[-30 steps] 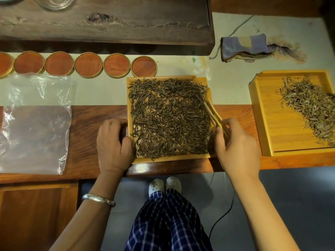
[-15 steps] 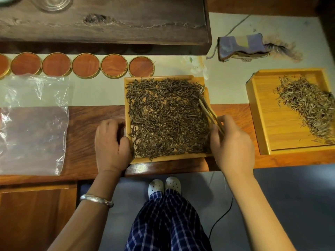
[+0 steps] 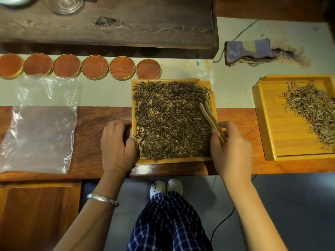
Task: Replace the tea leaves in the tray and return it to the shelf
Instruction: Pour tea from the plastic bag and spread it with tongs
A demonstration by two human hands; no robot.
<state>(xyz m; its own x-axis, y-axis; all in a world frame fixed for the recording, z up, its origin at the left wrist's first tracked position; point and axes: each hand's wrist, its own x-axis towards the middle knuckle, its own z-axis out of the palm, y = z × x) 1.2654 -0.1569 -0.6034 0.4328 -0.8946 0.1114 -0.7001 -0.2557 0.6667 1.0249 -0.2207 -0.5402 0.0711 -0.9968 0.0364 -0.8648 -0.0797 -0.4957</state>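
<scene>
A square bamboo tray (image 3: 170, 160) sits in front of me on the wooden counter, covered with dark tea leaves (image 3: 170, 120). My left hand (image 3: 116, 145) grips the tray's left edge, thumb on the rim. My right hand (image 3: 230, 149) is at the tray's right side and holds wooden tongs (image 3: 211, 118), whose tips lie over the leaves near the right rim. A second bamboo tray (image 3: 272, 124) at the right holds a loose heap of paler tea leaves (image 3: 308, 111).
A clear plastic bag (image 3: 39, 124) lies flat at the left. Several round wooden lids (image 3: 94, 67) line the back. A dark wood slab (image 3: 108, 24) with a glass bowl (image 3: 63, 3) stands behind. A folded cloth (image 3: 248, 51) lies back right. My feet (image 3: 165, 186) stand below the counter edge.
The tongs have shifted a little over the leaves at the tray's right side; both hands stay at the tray's edges. The view has moved slightly.
</scene>
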